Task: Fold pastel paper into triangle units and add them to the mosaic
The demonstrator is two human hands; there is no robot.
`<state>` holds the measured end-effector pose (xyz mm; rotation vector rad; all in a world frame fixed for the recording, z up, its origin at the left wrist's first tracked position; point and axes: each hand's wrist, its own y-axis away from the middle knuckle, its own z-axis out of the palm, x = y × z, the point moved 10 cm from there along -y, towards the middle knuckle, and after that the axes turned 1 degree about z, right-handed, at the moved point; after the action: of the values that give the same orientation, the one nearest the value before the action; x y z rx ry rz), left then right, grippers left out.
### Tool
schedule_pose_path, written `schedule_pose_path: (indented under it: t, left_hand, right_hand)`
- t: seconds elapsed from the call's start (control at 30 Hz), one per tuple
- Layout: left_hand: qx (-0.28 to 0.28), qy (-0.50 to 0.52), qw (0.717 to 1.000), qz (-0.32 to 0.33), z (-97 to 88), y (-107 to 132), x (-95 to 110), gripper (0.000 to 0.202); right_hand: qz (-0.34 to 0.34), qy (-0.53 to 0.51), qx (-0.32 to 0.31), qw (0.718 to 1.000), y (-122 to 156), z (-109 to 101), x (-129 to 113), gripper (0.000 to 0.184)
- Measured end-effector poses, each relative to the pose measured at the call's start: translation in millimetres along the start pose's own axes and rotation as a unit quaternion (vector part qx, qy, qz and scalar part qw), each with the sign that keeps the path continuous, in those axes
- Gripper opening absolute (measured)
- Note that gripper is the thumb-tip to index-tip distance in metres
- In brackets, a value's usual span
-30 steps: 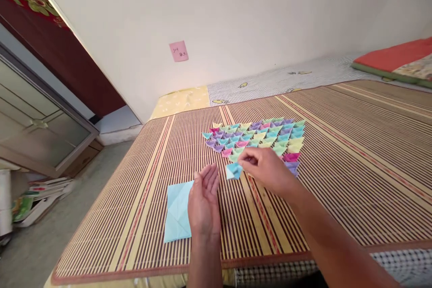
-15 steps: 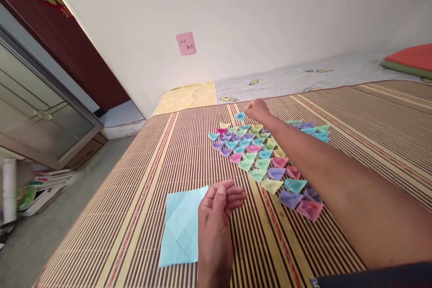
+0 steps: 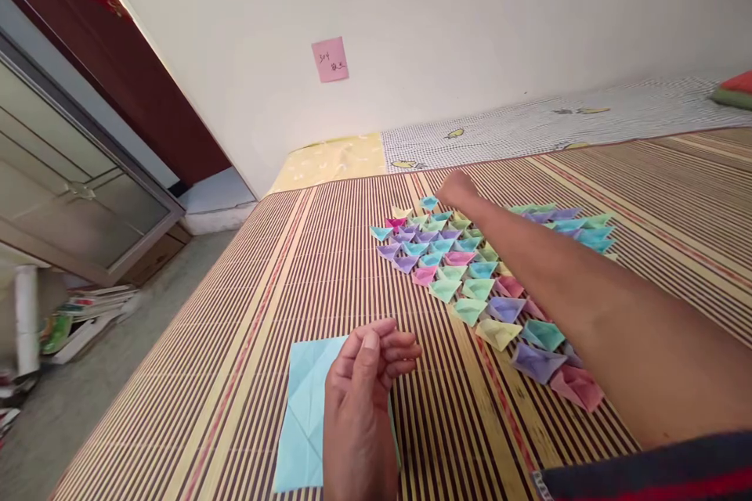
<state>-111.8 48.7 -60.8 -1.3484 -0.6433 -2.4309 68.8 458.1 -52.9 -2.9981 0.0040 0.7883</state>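
Note:
A striped bamboo mat (image 3: 294, 274) carries a spread of several small folded paper triangles (image 3: 464, 266) in blue, green, purple, pink and yellow. My right hand (image 3: 458, 189) reaches across them to the far edge of the spread, its fingers pinched next to a small blue folded piece (image 3: 429, 202) lying there. Whether it still grips that piece is hidden. My left hand (image 3: 367, 383) hovers near me with fingers loosely curled and nothing in them, above a creased light-blue paper square (image 3: 305, 415) that lies flat on the mat.
A white wall behind the mat bears a pink sticky note (image 3: 330, 59). A patterned sheet (image 3: 529, 125) lies along the wall. At the left are a dark cabinet with a glass door (image 3: 76, 172) and magazines (image 3: 76, 321) on the floor.
My right hand carried a small blue folded piece from near me to the far edge of the spread. My left hand curled its fingers and drew back. The view leaned forward.

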Motion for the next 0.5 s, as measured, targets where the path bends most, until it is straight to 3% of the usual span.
schedule_pose_path:
  t: [0.17, 0.5]
  left_hand:
    - [0.0, 0.0, 1.0, 0.006, -1.0, -3, 1, 0.039]
    - [-0.012, -0.002, 1.0, 0.006, -0.5, -3, -2, 0.039]
  right_hand:
    - [0.051, 0.055, -0.009, 0.997, 5, 7, 8, 0.038]
    - [0.052, 0.087, -0.017, 0.995, 7, 13, 10, 0.037]
